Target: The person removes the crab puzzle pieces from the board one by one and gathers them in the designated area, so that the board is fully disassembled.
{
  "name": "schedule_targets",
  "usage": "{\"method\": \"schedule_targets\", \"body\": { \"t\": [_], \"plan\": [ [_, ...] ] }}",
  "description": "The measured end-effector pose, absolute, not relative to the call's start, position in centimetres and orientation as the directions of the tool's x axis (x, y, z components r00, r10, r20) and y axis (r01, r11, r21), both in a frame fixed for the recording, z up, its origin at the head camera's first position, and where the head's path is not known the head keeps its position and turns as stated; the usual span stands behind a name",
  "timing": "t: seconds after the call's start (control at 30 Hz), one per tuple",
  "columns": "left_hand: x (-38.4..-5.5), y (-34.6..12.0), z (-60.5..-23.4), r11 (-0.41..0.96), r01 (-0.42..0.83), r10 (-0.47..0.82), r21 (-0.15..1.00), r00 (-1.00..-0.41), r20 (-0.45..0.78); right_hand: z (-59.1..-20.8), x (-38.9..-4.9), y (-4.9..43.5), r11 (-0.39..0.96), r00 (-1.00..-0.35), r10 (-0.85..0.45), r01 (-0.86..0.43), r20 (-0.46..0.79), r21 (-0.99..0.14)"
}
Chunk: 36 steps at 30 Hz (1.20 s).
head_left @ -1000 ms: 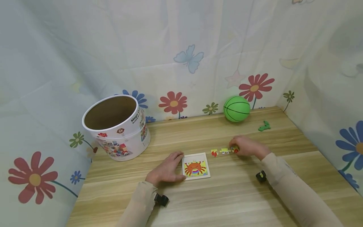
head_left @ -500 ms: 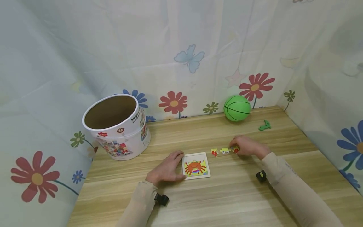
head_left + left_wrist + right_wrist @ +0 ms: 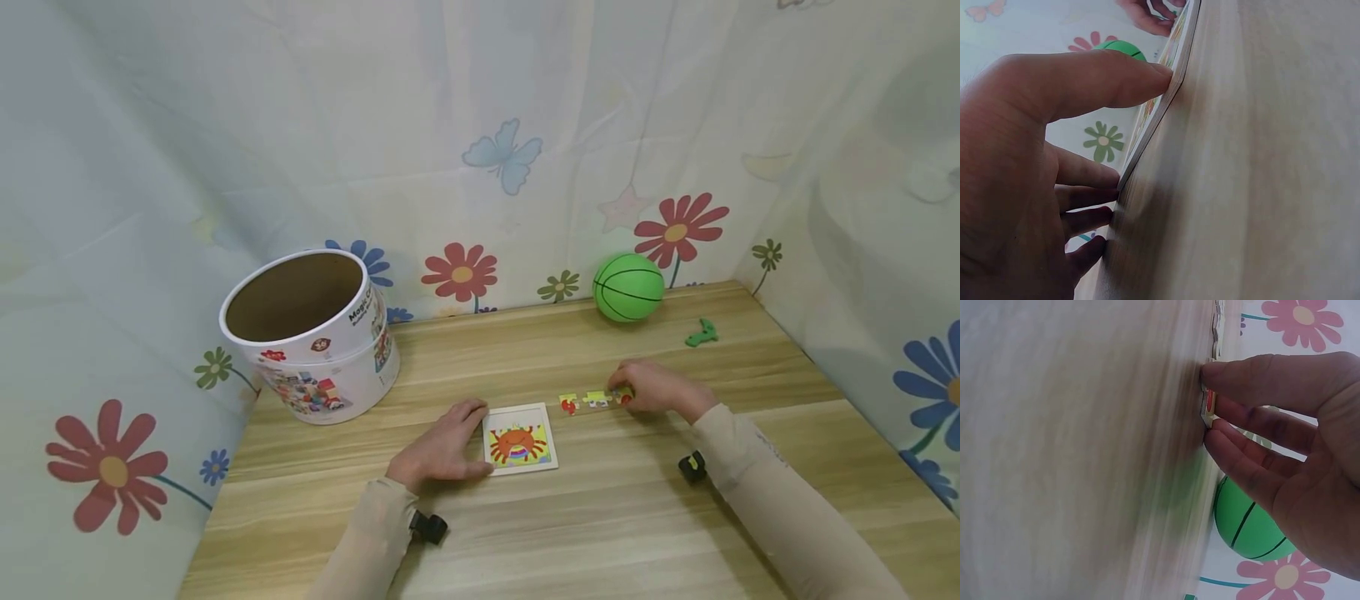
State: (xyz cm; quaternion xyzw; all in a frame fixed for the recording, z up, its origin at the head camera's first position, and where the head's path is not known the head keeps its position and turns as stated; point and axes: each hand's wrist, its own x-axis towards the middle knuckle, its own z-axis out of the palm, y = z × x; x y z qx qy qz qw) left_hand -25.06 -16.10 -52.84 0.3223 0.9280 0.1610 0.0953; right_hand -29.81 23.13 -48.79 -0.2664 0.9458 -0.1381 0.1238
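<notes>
A small white-framed picture puzzle [image 3: 552, 446] with a red crab lies flat on the table. My left hand [image 3: 442, 446] is at its left side, thumb at the near left corner, fingertips at the far left corner. In the left wrist view, the thumb [image 3: 1110, 81] and fingers are nearly straight against the frame's edge. Right of the frame, a puzzle piece with red [image 3: 568, 404] and a yellow-and-white piece [image 3: 597, 400] lie in a row. At the row's right end my right hand [image 3: 652, 387] pinches another puzzle piece [image 3: 1209, 403], partly hidden, between thumb and fingers, low at the table.
A large white tub [image 3: 322, 354] with printed sides stands open at the table's back left. Behind the right hand sits a green ball [image 3: 628, 287], with a small green toy [image 3: 702, 332] to its right. A flowered curtain [image 3: 420, 167] borders the wooden table [image 3: 570, 542].
Both hands keep their places at the frame and the right-hand puzzle piece. The whole head view shifts very slightly; nothing else visibly moves.
</notes>
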Motion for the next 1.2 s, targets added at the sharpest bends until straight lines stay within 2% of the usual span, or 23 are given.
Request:
{"method": "schedule_targets", "body": {
  "t": [0.5,0.87,1.2],
  "plan": [
    [-25.0,-16.0,-52.8,0.721,0.588,0.644,0.365,-0.764,-0.039,-47.6,-29.7,21.9,0.790,-0.811,-0.581,-0.540,-0.070,-0.291],
    [-24.9,-16.1,-52.7,0.716,0.599,0.650,0.357,-0.759,-0.029,-46.8,-29.6,18.1,0.765,-0.806,-0.591,-0.548,-0.032,-0.338],
    [-25.0,-16.0,-52.8,0.735,0.576,0.633,0.358,-0.772,-0.055,-47.0,-29.9,14.8,0.704,-0.751,-0.660,-0.625,0.017,-0.338]
  ]
}}
